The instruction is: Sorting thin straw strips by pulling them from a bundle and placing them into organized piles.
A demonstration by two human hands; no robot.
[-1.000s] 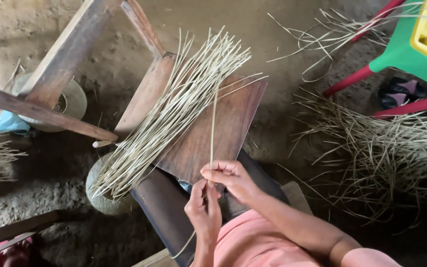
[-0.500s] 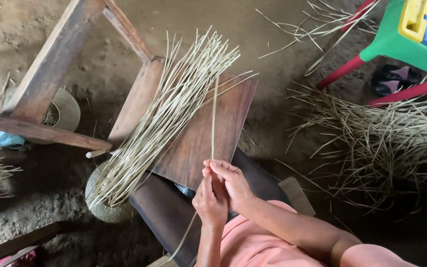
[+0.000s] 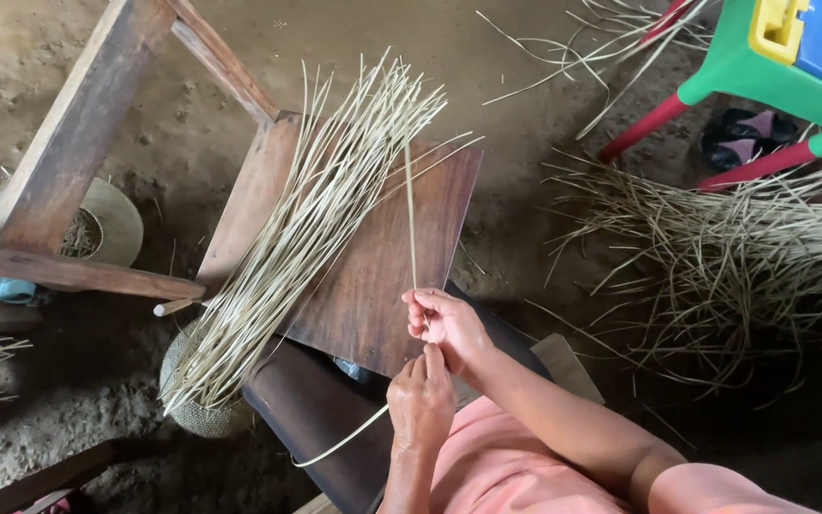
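Head cam, looking straight down: your right hand [image 3: 449, 324] is curled tight, thumb & fingers pinched round a single pale reed strip [image 3: 411, 219]. The strip runs up from that pinch, nearly upright in frame, across the dark wooden board [image 3: 382, 286]. Your left hand [image 3: 422, 405] sits just below the right, touching it, fingers closed w/ tips up at the same strip. Below the hands the strip trails out left in a loose curve, past the dark rounded wooden seat edge [image 3: 306, 409].

Left of the strip, a big bundle of reed strips [image 3: 306, 219] lies diagonal over the board, fanned at the top, tighter at the bottom, where the ends hang over a small round woven basket [image 3: 197, 409] on the dirt floor [image 3: 525, 57]. Board is part of a rough wooden frame [image 3: 78, 143]; a second woven piece [image 3: 107, 224] sits under its beams.

Right side: loose heap of reeds [image 3: 734, 266] on the floor, well apart from your hands. Top right, a plastic chair [image 3: 763, 76], green w/ red legs, dark sandal [image 3: 744, 138] beside it. Pink clothing [image 3: 516, 466] at the bottom edge.
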